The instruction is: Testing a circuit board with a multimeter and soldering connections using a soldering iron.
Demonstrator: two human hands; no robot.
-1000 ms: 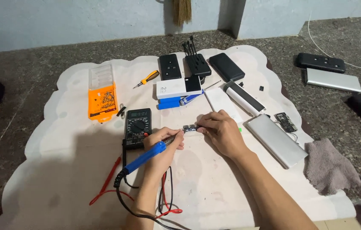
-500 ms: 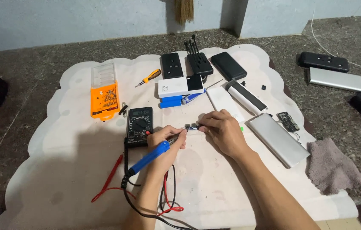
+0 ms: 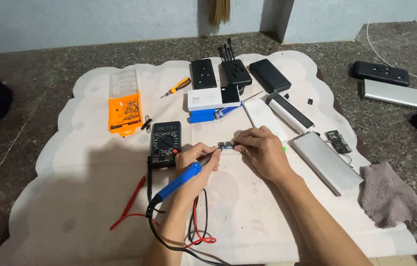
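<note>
Head view, centre of frame: the left hand (image 3: 196, 160) was closed around a blue-handled soldering iron (image 3: 184, 178), its tip at a small circuit board (image 3: 225, 145) that the right hand (image 3: 262, 150) pinched by its right end on the white mat (image 3: 70, 197). The hot tip sat just beside the right fingertips (image 3: 238, 144), so a slip risked a burn. The iron's black cord (image 3: 169, 236) crossed the multimeter leads (image 3: 196, 221) at lower centre; a snag there could have tugged the tip off the board.

Both forearms (image 3: 312, 216) are bare, seemingly without sleeves, rings or a watch.
</note>
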